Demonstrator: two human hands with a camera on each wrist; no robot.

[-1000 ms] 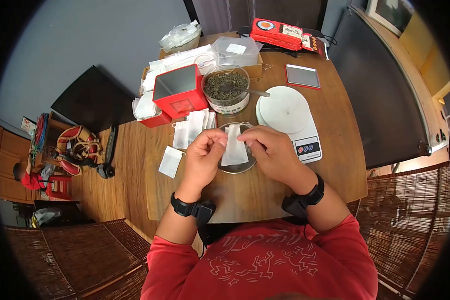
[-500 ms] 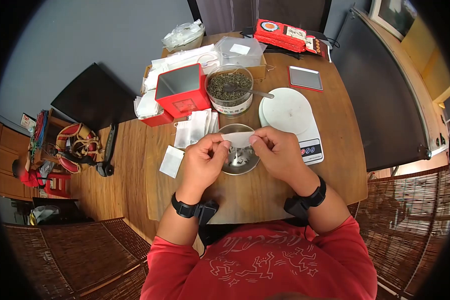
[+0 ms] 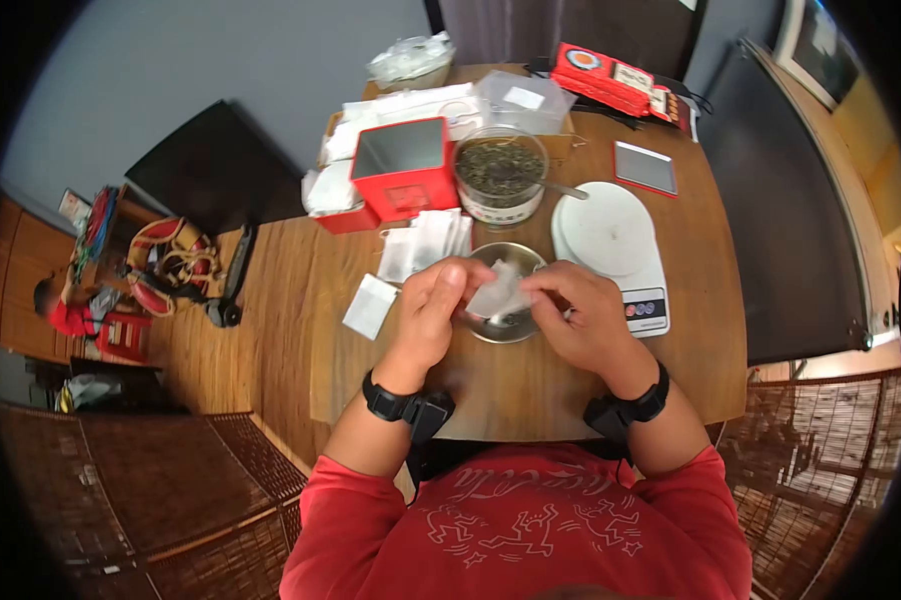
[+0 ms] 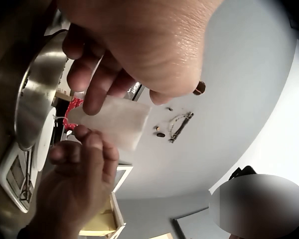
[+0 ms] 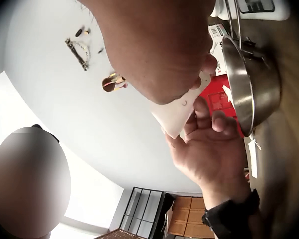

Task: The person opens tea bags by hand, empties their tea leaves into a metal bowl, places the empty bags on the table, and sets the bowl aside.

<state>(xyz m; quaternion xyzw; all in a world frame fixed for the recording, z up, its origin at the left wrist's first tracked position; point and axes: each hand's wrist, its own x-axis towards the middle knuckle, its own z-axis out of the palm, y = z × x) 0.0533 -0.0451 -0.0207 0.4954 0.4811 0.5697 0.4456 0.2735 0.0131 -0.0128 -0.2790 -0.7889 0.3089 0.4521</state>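
A small white translucent pouch [image 3: 494,298] is between both hands above a steel bowl [image 3: 508,338] with dark bits inside. The left hand [image 3: 433,308] holds the pouch's left side, thumb raised. The right hand [image 3: 582,312] pinches its right side with thumb and fingertips. In the left wrist view, the pouch [image 4: 123,122] spreads out flat between the two hands' fingers, beside the bowl [image 4: 39,94]. The right wrist view shows the pouch [image 5: 173,115] partly covered by the right hand [image 5: 154,45], with the left hand's [image 5: 209,152] fingers around its lower edge.
Behind the bowl stand a jar of dried leaves [image 3: 500,205] with a spoon and an open red box [image 3: 406,190]. White pouches [image 3: 425,240] lie left of the bowl, another [image 3: 371,306] nearer the front. A white scale [image 3: 610,232] is at right, a silver-topped tin [image 3: 645,167] behind it.
The pouch went from hanging upright to being stretched sideways, and is now bunched and tilted between the hands. The head view has shifted, moving the table's things rightward in the picture.
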